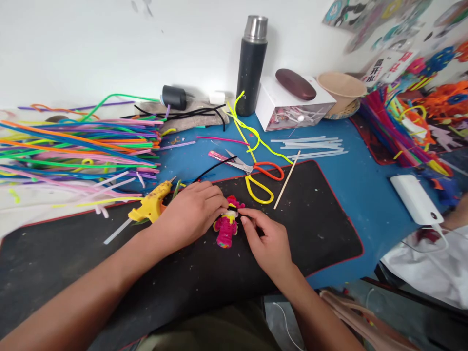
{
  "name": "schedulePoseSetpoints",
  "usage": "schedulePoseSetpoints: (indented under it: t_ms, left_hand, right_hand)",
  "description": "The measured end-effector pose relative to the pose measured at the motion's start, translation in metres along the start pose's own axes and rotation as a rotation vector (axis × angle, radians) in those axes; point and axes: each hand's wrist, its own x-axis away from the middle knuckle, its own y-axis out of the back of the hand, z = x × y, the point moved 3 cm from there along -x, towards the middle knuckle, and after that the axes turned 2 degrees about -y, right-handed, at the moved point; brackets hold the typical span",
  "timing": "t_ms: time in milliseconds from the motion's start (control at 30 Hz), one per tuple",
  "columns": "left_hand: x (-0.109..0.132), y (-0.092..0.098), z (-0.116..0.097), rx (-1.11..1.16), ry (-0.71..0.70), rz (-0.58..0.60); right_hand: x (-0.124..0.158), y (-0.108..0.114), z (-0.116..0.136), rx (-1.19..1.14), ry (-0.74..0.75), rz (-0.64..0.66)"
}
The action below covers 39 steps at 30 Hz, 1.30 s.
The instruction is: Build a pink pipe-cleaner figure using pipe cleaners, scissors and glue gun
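Note:
A small magenta pipe-cleaner doll with yellow trim, a white band and a black strip lies on the black mat. My left hand is closed, its fingertips pinching the doll's head from the left and hiding part of it. From the right, my right hand pinches with thumb and forefinger at the black strip on the head. Close behind my left hand lies a yellow glue gun with a glue stick in its back. Scissors with one red and one yellow handle rest open beyond the doll.
Many coloured pipe cleaners are heaped at the left. A wooden stick and white glue sticks lie right of the scissors. Behind stand a black thermos, a white box and a bowl. A white power bank sits far right.

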Motion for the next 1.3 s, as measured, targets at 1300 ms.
schedulePoseSetpoints:
  t_ms: [1300]
  left_hand:
    - [0.008,0.015,0.006,0.073,0.08,-0.128]
  right_hand:
    - [0.001,-0.005,-0.001,0.045,0.011,0.051]
